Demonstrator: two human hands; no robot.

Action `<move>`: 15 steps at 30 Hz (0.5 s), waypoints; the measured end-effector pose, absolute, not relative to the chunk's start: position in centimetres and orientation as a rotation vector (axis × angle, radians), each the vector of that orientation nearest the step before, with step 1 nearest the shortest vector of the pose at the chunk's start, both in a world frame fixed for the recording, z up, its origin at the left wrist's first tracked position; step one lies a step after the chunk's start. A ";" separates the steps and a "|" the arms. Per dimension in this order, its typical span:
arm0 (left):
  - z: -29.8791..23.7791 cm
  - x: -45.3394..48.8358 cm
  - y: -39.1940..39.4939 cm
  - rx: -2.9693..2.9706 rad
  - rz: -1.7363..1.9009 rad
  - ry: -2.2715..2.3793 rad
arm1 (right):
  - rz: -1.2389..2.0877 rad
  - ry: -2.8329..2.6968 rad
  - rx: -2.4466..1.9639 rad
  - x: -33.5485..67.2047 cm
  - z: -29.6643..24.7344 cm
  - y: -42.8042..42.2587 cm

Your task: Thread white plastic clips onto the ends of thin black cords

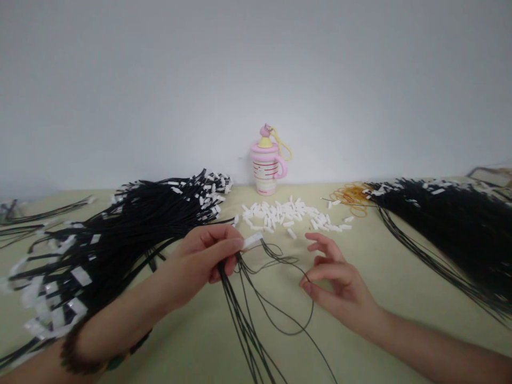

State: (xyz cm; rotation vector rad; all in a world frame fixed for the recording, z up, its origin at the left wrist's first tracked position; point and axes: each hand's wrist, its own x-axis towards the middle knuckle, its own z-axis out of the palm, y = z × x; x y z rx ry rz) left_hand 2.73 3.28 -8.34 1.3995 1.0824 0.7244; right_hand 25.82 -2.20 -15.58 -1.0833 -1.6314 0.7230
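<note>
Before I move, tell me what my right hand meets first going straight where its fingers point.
Past the thin cord at its fingertips, your right hand would likely meet the loose black cord loops, then perhaps your left hand; depth is unclear.

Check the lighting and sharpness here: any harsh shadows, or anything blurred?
Head view: soft light, no hard shadows on the pale yellow-green tabletop; head view: white rectangular tags at lower left look smeared, while thin black cords under the left hand can be traced; head view: the black cord pile at right merges into darkness.
</note>
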 end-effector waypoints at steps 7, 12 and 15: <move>-7.0 1.8 2.7 1.440 0.703 0.954 | 1.992 -1.360 -0.811 27.5 -15.3 -1.1; -6.6 1.8 1.0 1.478 0.518 0.763 | 2.231 -1.342 -0.630 26.7 -15.2 -1.4; -6.5 2.4 -0.1 1.529 0.305 0.733 | 2.147 -1.145 -0.627 26.2 -15.0 -1.1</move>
